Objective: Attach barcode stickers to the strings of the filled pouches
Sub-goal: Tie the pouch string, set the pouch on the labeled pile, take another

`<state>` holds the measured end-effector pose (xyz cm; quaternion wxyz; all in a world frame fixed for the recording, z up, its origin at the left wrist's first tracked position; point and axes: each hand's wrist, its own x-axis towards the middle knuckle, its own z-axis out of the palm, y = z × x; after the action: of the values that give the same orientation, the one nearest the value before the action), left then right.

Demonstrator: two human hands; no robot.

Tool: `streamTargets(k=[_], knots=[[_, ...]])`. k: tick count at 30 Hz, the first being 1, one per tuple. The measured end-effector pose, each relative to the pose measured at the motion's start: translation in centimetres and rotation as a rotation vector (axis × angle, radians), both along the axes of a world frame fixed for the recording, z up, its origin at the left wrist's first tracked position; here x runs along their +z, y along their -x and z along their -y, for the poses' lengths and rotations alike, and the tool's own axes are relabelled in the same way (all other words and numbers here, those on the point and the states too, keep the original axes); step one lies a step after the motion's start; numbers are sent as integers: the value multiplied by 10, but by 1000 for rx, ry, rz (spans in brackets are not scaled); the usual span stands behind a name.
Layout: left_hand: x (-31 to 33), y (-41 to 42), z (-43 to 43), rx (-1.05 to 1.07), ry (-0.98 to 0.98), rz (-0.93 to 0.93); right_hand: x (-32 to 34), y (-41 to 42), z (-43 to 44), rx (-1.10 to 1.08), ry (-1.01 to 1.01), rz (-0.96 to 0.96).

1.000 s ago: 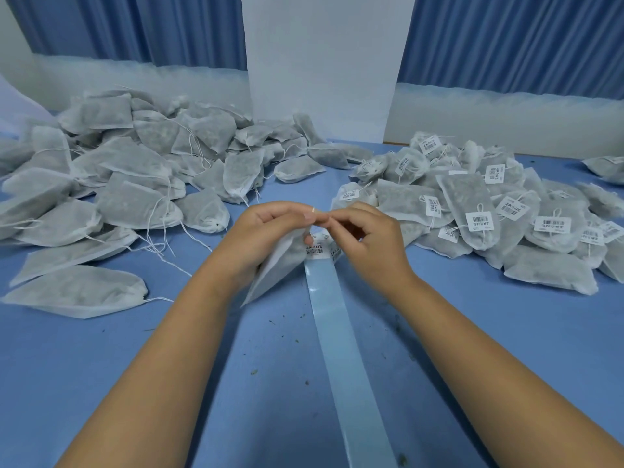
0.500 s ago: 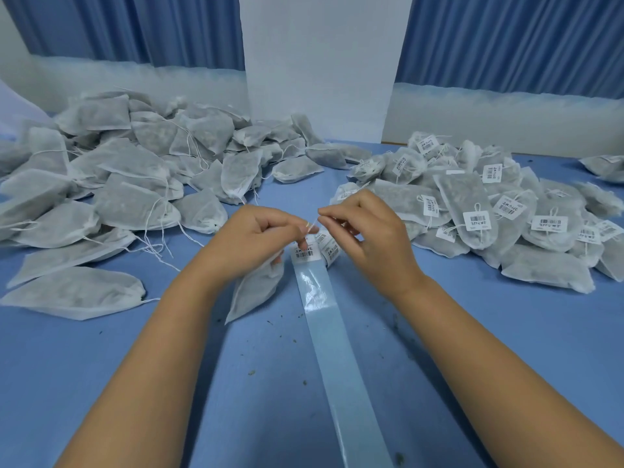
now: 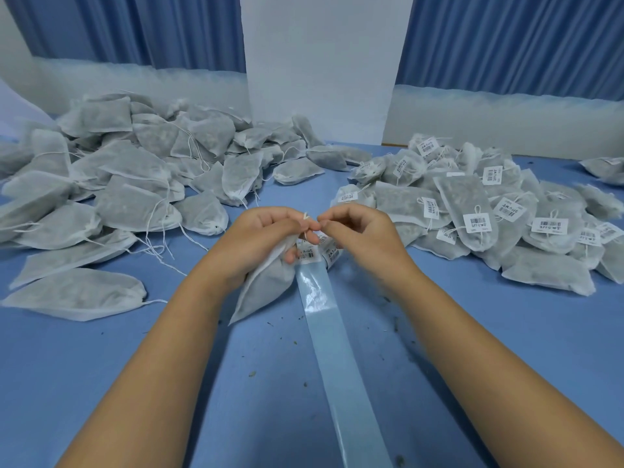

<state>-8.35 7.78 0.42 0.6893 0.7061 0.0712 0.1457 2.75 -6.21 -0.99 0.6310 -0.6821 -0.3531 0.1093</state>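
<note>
Head view: nearest on the blue table (image 3: 101,383) a shiny backing strip (image 3: 341,359), already bare, runs from the near edge away to the hands. At its far end sit the next barcode stickers (image 3: 308,254), partly hidden under the fingers. The left hand (image 3: 266,238) holds one filled pouch (image 3: 266,285), which hangs down to the left of the strip, and its thumb and forefinger pinch the pouch's string (image 3: 306,217) so that a short loop stands up. The right hand (image 3: 364,234) meets it fingertip to fingertip with curled fingers; whether it nips the string too, or anything at all, cannot be told. The step in hand looks like readying the string for its label. Next, a sticker must be peeled from the strip and folded round the string, sticky faces meeting squarely. Farther off, the unlabelled heap (image 3: 135,184) lies on the left and the labelled heap (image 3: 472,211) on the right.
</note>
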Motion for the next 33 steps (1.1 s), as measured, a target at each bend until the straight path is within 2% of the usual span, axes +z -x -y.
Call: streamTargets(k=[8, 13, 17, 20, 25, 29, 33], knots=[[-1, -1, -3, 18, -5, -8, -1, 1, 3, 191, 13, -102], [-2, -1, -2, 37, -55, -26, -1, 1, 2, 133, 68, -62], [-2, -3, 0, 141, -142, -23, 2, 4, -2, 77, 96, -19], [-3, -5, -2, 245, -240, -19, 2, 5, -2, 72, 99, -58], [-5, -5, -5, 213, -313, -14, 0, 6, 0, 149, 20, -82], [-4, -5, -3, 231, -350, -22, 0, 7, -1, 142, -36, -25], [-3, -4, -4, 292, -493, -34, -2, 9, -1, 94, 61, 147]])
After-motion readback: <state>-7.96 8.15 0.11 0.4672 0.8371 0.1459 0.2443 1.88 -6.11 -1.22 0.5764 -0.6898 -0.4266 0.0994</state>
